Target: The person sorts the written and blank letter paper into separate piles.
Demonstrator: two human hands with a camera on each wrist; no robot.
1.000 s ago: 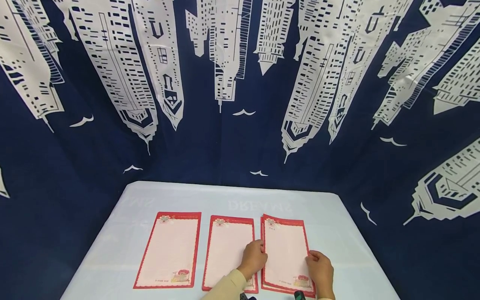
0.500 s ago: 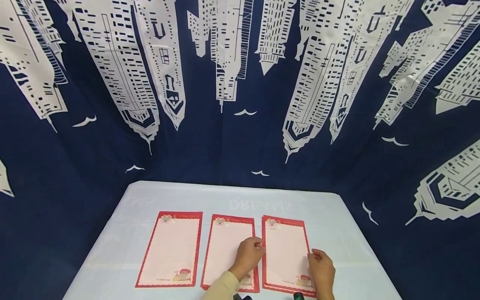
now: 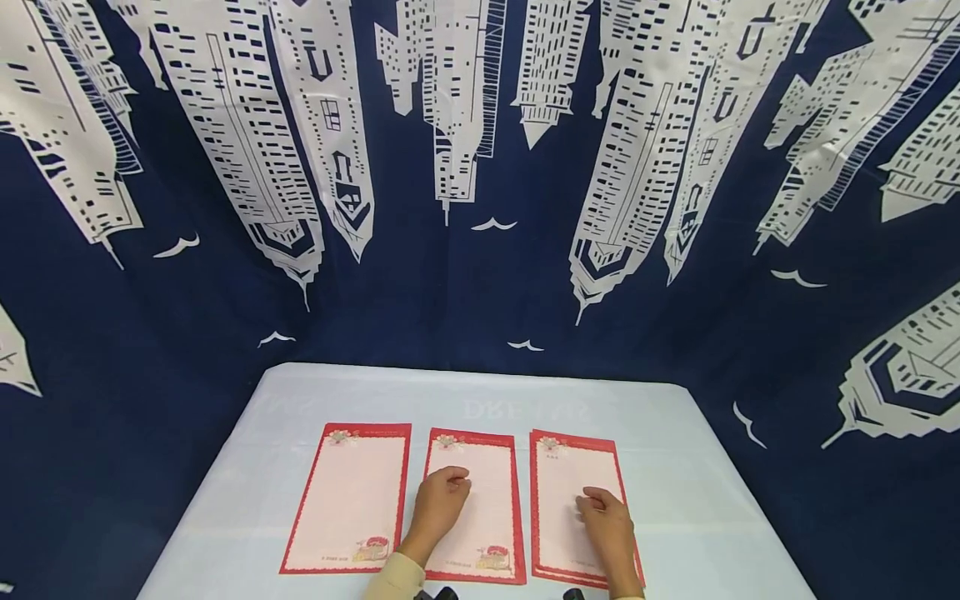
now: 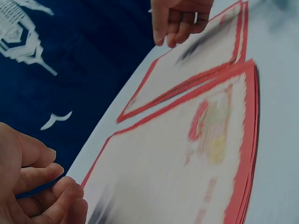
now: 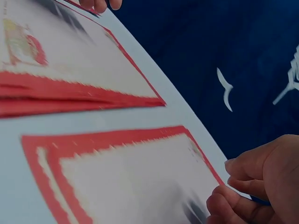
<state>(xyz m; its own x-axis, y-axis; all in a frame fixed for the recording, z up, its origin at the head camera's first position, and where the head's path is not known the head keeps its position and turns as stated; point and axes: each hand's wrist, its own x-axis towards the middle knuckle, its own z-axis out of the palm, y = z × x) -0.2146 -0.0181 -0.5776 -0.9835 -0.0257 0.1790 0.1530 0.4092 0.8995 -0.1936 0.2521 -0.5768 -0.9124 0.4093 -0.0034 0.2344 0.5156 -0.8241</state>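
Three piles of red-bordered letter paper lie in a row. My left hand point(image 3: 441, 507) hovers over the middle pile point(image 3: 491, 492), its fingers loosely bent with nothing between them. Over the right pile point(image 3: 557, 521) is my right hand point(image 3: 609, 529), also bare, thumb and fingers relaxed. Seen from the left wrist, the middle pile point(image 4: 163, 158) has several sheet edges stacked along its side. The right pile shows a lower sheet's border peeking out at its near edge in the right wrist view. Each hand casts a dark shadow on the paper beneath.
The left pile point(image 3: 348, 500) of the same paper lies beside the middle one. All rest on a white-covered table point(image 3: 720, 533) with faint lettering. Behind the table hangs a dark blue curtain point(image 3: 450, 283) printed with white buildings and birds.
My hands have let go of the right pile's side edges. The left hand moved left over the middle pile, the right hand inward over the right pile, whose sheets lie more evenly now.
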